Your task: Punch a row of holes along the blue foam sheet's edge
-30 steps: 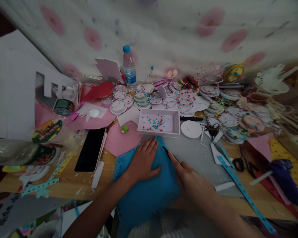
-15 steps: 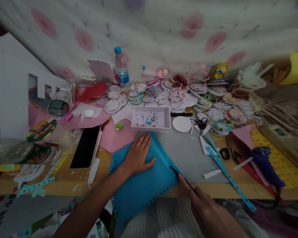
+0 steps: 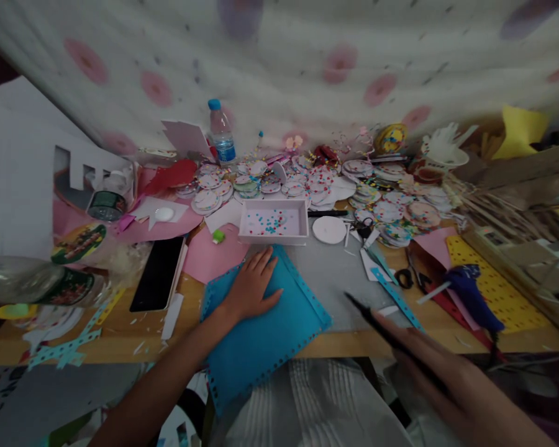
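Note:
A bright blue sheet (image 3: 256, 354) with rows of dark round spots along its edges lies at the table's front, its near corner hanging over the edge. My left hand (image 3: 249, 290) rests flat on it, fingers stretched out and thumb apart. Off the sheet to the right, my right hand (image 3: 433, 357) grips a slim black pointed tool (image 3: 366, 311), whose exact kind I cannot make out. Its tip hovers over the grey mat (image 3: 319, 273). Beyond the sheet stands a shallow white box (image 3: 274, 239) with small red and blue dots inside.
Many decorated paper discs (image 3: 386, 211) crowd the back. A phone (image 3: 156, 276) lies at left beside plastic bottles (image 3: 28, 282). On the right are scissors (image 3: 405, 276), a blue glue gun (image 3: 470, 292), a spotted blue strip (image 3: 398, 298) and a yellow sheet (image 3: 498, 292).
My right hand has drawn the black tool away from the sheet's right edge, towards the right. My left hand stays on the sheet. The whole view has shifted slightly.

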A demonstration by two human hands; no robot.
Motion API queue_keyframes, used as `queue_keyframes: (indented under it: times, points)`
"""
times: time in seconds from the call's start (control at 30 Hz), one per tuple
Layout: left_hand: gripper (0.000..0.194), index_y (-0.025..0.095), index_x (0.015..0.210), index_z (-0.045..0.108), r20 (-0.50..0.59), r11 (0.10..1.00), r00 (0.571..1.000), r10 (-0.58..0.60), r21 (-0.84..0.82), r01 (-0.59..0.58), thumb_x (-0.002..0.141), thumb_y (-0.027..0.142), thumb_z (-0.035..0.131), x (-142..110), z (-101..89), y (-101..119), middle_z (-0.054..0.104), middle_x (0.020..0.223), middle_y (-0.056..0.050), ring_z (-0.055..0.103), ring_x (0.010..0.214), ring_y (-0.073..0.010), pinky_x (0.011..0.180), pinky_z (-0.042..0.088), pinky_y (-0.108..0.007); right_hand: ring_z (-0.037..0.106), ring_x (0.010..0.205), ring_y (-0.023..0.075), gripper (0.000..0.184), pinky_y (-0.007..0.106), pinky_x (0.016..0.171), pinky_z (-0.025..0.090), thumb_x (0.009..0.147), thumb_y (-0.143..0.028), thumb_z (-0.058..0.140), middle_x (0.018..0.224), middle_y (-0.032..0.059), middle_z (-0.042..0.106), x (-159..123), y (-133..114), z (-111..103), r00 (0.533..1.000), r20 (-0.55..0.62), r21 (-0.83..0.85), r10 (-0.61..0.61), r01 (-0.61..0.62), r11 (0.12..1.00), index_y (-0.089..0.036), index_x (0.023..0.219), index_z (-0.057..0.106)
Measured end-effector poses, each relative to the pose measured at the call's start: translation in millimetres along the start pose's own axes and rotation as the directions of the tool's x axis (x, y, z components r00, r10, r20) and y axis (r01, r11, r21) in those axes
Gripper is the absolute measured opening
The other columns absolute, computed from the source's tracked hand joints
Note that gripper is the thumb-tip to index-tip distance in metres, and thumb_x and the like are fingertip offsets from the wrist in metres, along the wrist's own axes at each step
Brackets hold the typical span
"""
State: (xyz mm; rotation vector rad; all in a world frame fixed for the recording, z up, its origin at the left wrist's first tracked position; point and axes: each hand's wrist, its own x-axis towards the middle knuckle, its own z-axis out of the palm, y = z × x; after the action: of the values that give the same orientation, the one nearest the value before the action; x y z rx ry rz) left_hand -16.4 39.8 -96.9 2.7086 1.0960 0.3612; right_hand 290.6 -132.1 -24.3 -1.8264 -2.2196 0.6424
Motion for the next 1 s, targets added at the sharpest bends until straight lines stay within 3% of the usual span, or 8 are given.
queue_keyframes:
  times: [0.2, 0.37, 0.5, 0.6, 0.73, 0.83, 0.9, 1.0]
  points:
    - [0.046, 0.011, 0.128, 0.051, -0.038, 0.991, 0.991, 0.128, -0.028, -0.129, 0.089, 0.034, 0.046, -8, -1.3, 3, 0.048, 0.140, -0.017, 0.043, 0.130, -0.0289, 0.108, 0.035, -0.048, 0.056, 0.079, 0.0272, 0.051, 0.046, 0.073, 0.051, 0.092, -0.025, 0.038, 0.088, 0.0125, 0.053, 86, 22, 22, 0.981, -0.194, -0.133, -0.012, -0.014, 0.991, -0.021, 0.143, 0.039]
    - [0.047, 0.008, 0.127, 0.052, -0.043, 0.989, 0.988, 0.148, -0.027, -0.149, 0.087, 0.033, 0.050, -11, -2.7, 4, 0.047, 0.139, -0.018, 0.042, 0.130, -0.0303, 0.106, 0.039, -0.047, 0.044, 0.110, 0.0356, 0.045, 0.059, 0.096, 0.035, 0.085, -0.019, 0.044, 0.117, 0.0200, 0.047, 120, 7, 34, 0.941, -0.333, 0.082, -0.055, 0.087, 0.993, -0.012, 0.129, 0.052]
    - [0.044, 0.011, 0.126, 0.052, -0.036, 0.983, 0.986, 0.162, -0.075, -0.165, 0.087, 0.032, 0.051, -11, -5.1, 2, 0.047, 0.140, -0.017, 0.042, 0.130, -0.0291, 0.105, 0.039, -0.047, 0.049, 0.112, 0.0256, 0.042, 0.043, 0.097, 0.043, 0.084, -0.017, 0.046, 0.118, 0.0145, 0.049, 131, -22, 51, 0.960, -0.266, 0.249, -0.091, 0.159, 0.955, -0.016, 0.125, 0.048]
    - [0.043, 0.010, 0.125, 0.051, -0.025, 0.979, 0.986, 0.163, -0.118, -0.165, 0.088, 0.030, 0.050, -9, -3.3, 2, 0.045, 0.142, -0.019, 0.043, 0.129, -0.0283, 0.105, 0.040, -0.045, 0.061, 0.085, 0.0186, 0.045, 0.033, 0.075, 0.054, 0.082, -0.021, 0.051, 0.104, 0.0095, 0.057, 149, -35, 69, 0.982, -0.182, 0.395, -0.051, 0.121, 0.911, -0.017, 0.126, 0.042]
    - [0.041, 0.009, 0.124, 0.051, -0.049, 0.982, 0.987, 0.151, -0.111, -0.155, 0.088, 0.028, 0.050, -9, -1.0, 4, 0.043, 0.142, -0.019, 0.046, 0.126, -0.0284, 0.103, 0.043, -0.042, 0.058, 0.063, 0.0153, 0.046, 0.028, 0.056, 0.050, 0.076, -0.022, 0.059, 0.083, 0.0028, 0.058, 177, -36, 80, 0.995, -0.101, 0.477, 0.007, 0.042, 0.878, -0.014, 0.120, 0.044]
    - [0.037, 0.014, 0.124, 0.051, -0.171, 0.994, 0.984, 0.051, -0.085, -0.066, 0.089, 0.024, 0.048, -15, -15.0, 1, 0.051, 0.134, -0.015, 0.052, 0.119, -0.0256, 0.099, 0.046, -0.040, 0.053, 0.059, 0.0143, 0.030, 0.026, 0.053, 0.043, 0.074, -0.014, 0.056, 0.071, -0.0012, 0.054, 185, -36, 74, 0.999, -0.052, 0.472, -0.011, 0.035, 0.881, -0.015, 0.104, 0.053]
    - [0.034, 0.019, 0.121, 0.051, -0.309, 0.990, 0.941, -0.139, -0.067, 0.125, 0.088, 0.021, 0.049, -25, -36.1, -9, 0.058, 0.121, -0.011, 0.055, 0.112, -0.0238, 0.097, 0.046, -0.039, 0.050, 0.058, 0.0136, 0.021, 0.025, 0.053, 0.040, 0.075, -0.012, 0.051, 0.068, -0.0022, 0.052, 184, -37, 69, 0.999, -0.028, 0.468, -0.040, 0.048, 0.882, -0.018, 0.095, 0.055]
    - [0.028, 0.019, 0.113, 0.053, -0.531, 0.852, 0.713, -0.459, -0.036, 0.522, 0.085, 0.023, 0.052, -44, -75.0, -37, 0.058, 0.109, -0.011, 0.055, 0.108, -0.0264, 0.094, 0.046, -0.042, 0.050, 0.058, 0.0139, 0.018, 0.026, 0.055, 0.039, 0.078, -0.013, 0.048, 0.068, -0.0021, 0.052, 180, -37, 67, 0.998, -0.007, 0.473, -0.061, 0.057, 0.879, -0.019, 0.093, 0.055]
